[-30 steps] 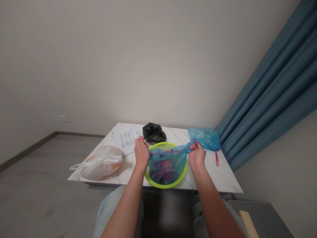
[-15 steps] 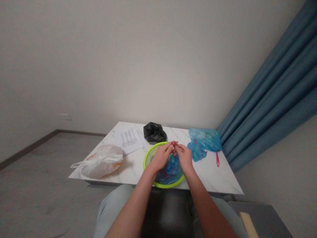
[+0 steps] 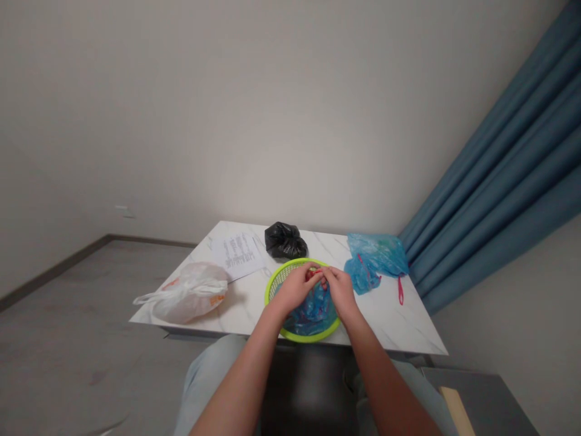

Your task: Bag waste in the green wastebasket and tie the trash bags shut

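Over a lime-green plastic basket (image 3: 305, 338), my left hand (image 3: 296, 287) and my right hand (image 3: 338, 288) meet with their fingertips close together. Both pinch a red drawstring (image 3: 317, 272), which shows in part between the fingers. Below them a crumpled blue plastic bag (image 3: 312, 312) with red strips lies inside the basket. Whether the pinched string belongs to that bag is hidden by my fingers.
On the white marbled table (image 3: 390, 315) stand a tied white bag (image 3: 193, 293) at left, a printed sheet (image 3: 239, 257), and a black bag (image 3: 285, 241) behind the basket. Blue drawstring bags (image 3: 379, 254) lie at right. A blue curtain (image 3: 490, 163) hangs beyond the right edge.
The red loop that stood above my fingertips has sunk between them. My hands have drawn slightly lower and closer together, still over the basket.
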`<state>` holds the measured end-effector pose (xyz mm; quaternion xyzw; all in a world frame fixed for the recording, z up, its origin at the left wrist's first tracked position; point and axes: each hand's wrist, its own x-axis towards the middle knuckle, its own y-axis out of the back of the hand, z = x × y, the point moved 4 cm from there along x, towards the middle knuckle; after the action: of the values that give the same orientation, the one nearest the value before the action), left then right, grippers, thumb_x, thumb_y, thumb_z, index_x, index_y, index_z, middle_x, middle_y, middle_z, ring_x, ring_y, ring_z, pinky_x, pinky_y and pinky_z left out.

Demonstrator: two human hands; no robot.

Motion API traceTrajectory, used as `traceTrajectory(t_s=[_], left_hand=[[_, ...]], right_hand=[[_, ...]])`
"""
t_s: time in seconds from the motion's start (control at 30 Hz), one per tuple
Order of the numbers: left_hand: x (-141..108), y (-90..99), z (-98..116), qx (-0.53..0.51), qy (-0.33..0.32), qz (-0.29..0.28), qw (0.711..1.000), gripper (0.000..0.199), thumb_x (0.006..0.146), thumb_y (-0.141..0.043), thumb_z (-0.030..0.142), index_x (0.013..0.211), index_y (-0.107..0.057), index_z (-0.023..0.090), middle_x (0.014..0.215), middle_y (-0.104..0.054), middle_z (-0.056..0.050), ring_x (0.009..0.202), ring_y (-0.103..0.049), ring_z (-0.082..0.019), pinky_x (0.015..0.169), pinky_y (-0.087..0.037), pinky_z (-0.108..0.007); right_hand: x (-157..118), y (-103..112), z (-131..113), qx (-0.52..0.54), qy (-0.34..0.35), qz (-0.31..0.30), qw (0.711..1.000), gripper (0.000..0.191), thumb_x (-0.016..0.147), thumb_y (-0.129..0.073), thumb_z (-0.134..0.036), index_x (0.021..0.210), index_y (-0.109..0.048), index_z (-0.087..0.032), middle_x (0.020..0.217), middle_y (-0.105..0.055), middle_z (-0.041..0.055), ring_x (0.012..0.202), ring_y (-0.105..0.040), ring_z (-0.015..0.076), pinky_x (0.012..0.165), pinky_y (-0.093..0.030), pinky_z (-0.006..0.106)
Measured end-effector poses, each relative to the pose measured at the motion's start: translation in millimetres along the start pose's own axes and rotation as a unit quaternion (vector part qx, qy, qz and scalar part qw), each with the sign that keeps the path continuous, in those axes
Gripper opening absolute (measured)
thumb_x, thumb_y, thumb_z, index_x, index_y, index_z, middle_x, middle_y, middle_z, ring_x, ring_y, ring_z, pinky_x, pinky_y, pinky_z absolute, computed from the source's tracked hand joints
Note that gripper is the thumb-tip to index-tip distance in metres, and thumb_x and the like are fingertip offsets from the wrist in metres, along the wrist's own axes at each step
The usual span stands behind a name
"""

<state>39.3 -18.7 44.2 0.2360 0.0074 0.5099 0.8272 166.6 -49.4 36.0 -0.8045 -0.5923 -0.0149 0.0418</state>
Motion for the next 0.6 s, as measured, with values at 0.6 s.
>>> traceTrajectory(t_s=[0.6], left_hand=[[1, 3.7, 7, -0.144, -0.034, 0.057, 0.987, 0.019, 0.083, -0.069, 0.030, 0.093, -0.056, 0.020, 0.085, -0.063, 0.001, 0.081, -0.061, -0.015, 0.074, -0.047, -0.025]], right_hand=[[9, 1, 13, 0.020, 0.008, 0.014, 1.000, 0.028, 0.079, -0.062, -0.047, 0.082, -0.062, -0.019, 0.064, -0.063, -0.0011, 0.053, -0.052, 0.0127, 0.051, -0.041, 0.025]])
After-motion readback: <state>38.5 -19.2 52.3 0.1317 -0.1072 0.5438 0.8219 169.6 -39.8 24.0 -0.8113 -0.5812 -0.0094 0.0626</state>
